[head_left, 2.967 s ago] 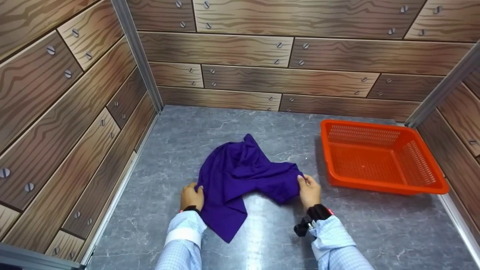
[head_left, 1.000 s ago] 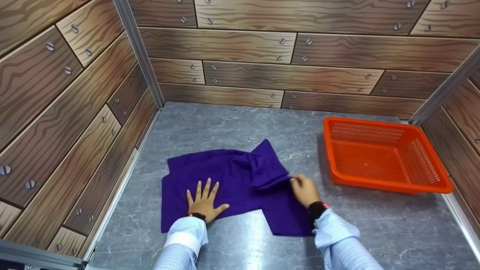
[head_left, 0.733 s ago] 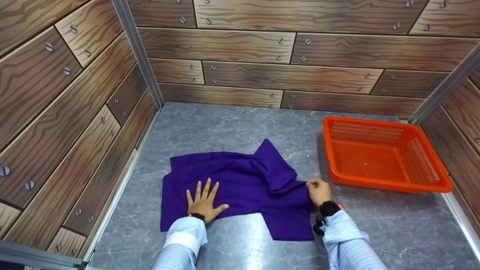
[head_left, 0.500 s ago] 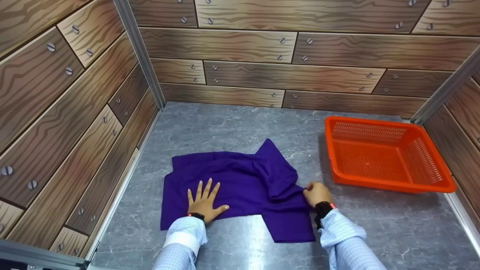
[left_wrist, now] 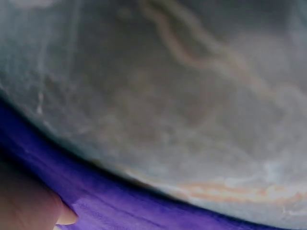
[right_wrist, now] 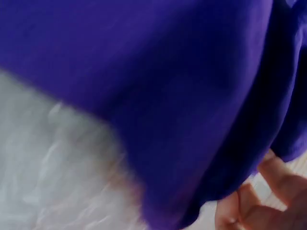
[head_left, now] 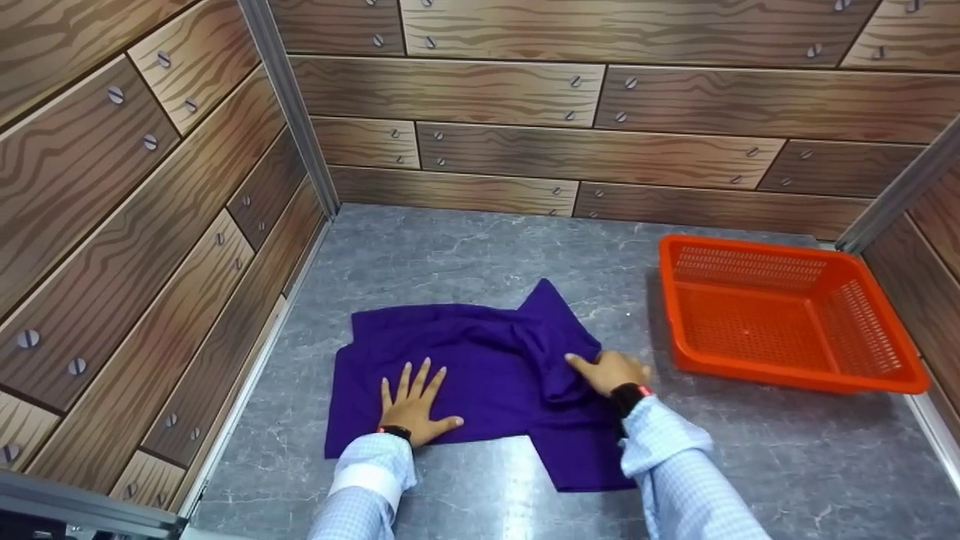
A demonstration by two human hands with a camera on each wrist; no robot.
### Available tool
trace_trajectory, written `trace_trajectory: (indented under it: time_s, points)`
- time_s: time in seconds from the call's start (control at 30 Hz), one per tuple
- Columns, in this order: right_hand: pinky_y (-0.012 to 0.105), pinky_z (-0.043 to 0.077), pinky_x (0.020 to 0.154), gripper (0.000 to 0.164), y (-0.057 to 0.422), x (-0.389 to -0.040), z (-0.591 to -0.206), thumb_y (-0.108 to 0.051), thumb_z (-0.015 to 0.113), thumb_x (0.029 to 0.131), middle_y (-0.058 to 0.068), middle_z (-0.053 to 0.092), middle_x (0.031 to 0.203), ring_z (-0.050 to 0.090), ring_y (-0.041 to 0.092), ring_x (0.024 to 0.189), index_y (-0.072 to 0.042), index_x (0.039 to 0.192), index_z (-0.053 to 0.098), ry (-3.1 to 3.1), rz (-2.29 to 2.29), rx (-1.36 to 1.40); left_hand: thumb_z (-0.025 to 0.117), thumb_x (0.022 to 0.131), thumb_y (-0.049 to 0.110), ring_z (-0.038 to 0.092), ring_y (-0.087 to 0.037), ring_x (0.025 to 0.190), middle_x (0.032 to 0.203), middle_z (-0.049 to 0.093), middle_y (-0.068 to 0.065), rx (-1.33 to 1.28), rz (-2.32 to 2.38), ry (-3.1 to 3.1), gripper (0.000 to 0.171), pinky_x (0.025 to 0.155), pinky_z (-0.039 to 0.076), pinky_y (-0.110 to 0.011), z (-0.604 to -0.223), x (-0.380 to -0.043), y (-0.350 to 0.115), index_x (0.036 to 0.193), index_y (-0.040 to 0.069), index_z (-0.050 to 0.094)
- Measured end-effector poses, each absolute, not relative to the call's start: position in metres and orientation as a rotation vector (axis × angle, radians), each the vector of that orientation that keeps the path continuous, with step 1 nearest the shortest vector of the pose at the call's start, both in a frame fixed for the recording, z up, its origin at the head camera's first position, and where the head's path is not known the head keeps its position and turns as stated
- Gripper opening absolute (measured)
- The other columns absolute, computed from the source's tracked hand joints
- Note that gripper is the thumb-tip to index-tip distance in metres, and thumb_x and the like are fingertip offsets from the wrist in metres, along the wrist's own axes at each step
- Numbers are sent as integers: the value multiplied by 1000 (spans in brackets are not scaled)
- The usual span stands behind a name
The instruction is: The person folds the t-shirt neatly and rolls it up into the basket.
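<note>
In the head view a purple garment, apparently a T-shirt (head_left: 480,405), lies sideways on the grey surface. Its left part is spread fairly flat; the right part is folded and bunched, with one corner pointing away and another towards me. My left hand (head_left: 415,412) rests flat on the near left part, fingers spread. At the right edge my right hand (head_left: 613,373) is over the bunched fold, its thumb stretched left across the cloth and apart from the fingers. The right wrist view shows fingers (right_wrist: 283,184) touching the shirt's (right_wrist: 182,96) lower edge; their tips are partly hidden.
An orange-red plastic basket (head_left: 806,382) with perforated walls stands to the right of the shirt. Wood-patterned panels (head_left: 517,94) enclose the back and sides. The grey surface (head_left: 450,255) shows between the shirt and the back wall.
The shirt has gone from bunched to largely spread out. My left hand let go of its edge and now presses flat. My right hand released the right edge and shifted left over the fold.
</note>
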State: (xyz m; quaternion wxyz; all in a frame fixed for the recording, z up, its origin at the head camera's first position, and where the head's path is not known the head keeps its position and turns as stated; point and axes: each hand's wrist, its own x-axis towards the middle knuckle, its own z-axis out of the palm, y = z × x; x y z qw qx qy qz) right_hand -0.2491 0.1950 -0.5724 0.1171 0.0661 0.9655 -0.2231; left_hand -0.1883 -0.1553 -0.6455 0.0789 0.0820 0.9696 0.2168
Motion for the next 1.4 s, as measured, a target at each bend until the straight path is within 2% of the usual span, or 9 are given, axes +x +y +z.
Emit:
trace_trajectory:
  time_s: [0.13, 0.33, 0.53, 0.73, 0.83, 1.0, 1.1, 1.2, 1.4]
  points:
    - [58, 36, 94, 56, 183, -249, -577, -47, 64, 87, 26, 67, 118, 56, 51, 111, 2, 113, 67, 2898, -707, 219, 56, 78, 76, 4, -38, 153, 166, 14, -4, 255, 653, 2905, 97, 115, -6, -69, -645, -187, -154, 156, 26, 26]
    - [57, 44, 100, 45, 188, -259, -578, -14, 56, 91, 33, 59, 126, 56, 50, 117, 11, 127, 56, 2932, -1075, 131, 57, 78, 76, 3, -37, 153, 166, 12, -3, 265, 647, 2903, 98, 115, -6, -69, -645, -188, -153, 157, 27, 25]
    - [54, 48, 91, 35, 209, -276, -565, -9, 60, 91, 32, 66, 108, 63, 46, 101, 9, 121, 62, 3047, -1323, 162, 56, 77, 78, 2, -35, 153, 167, 11, -2, 274, 653, 2893, 99, 115, -8, -68, -643, -191, -158, 157, 29, 24]
    - [25, 51, 62, 28, 223, -287, -558, -10, 60, 94, 14, 71, 74, 63, 11, 60, 9, 113, 67, 2946, -1624, 443, 57, 76, 78, 2, -36, 153, 167, 11, -2, 289, 660, 2878, 100, 115, -7, -68, -642, -190, -162, 156, 28, 25]
    - [14, 51, 54, 24, 221, -290, -560, -4, 55, 96, 18, 73, 78, 60, -3, 55, 12, 112, 63, 2780, -1916, 403, 57, 76, 78, 1, -36, 153, 167, 11, -2, 292, 656, 2878, 100, 115, -7, -68, -645, -189, -163, 156, 28, 25]
    - [25, 54, 87, 38, 213, -292, -564, 0, 52, 96, 32, 60, 126, 69, 25, 104, 10, 133, 50, 2729, -1817, 173, 56, 75, 79, 0, -35, 153, 167, 10, -1, 290, 642, 2882, 101, 116, -7, -67, -649, -189, -164, 157, 30, 23]
    - [44, 34, 116, 64, 210, -289, -566, -3, 50, 97, 34, 30, 151, 33, 44, 142, 5, 153, 20, 2595, -1711, 75, 56, 75, 80, 0, -35, 154, 167, 10, -1, 295, 639, 2885, 101, 116, -7, -67, -650, -189, -164, 157, 30, 23]
    - [52, 22, 121, 76, 205, -283, -569, -6, 52, 95, 34, 19, 156, 22, 47, 146, 3, 155, 7, 2706, -1525, -26, 56, 75, 80, 1, -36, 153, 167, 11, -2, 302, 654, 2887, 101, 116, -7, -67, -650, -189, -163, 157, 29, 24]
    - [55, 43, 105, 46, 180, -254, -584, -3, 66, 80, 27, 60, 126, 55, 45, 120, 4, 125, 60, 3310, -774, -738, 55, 75, 80, 2, -36, 153, 167, 11, -2, 296, 647, 2892, 101, 116, -6, -68, -648, -189, -164, 156, 29, 25]
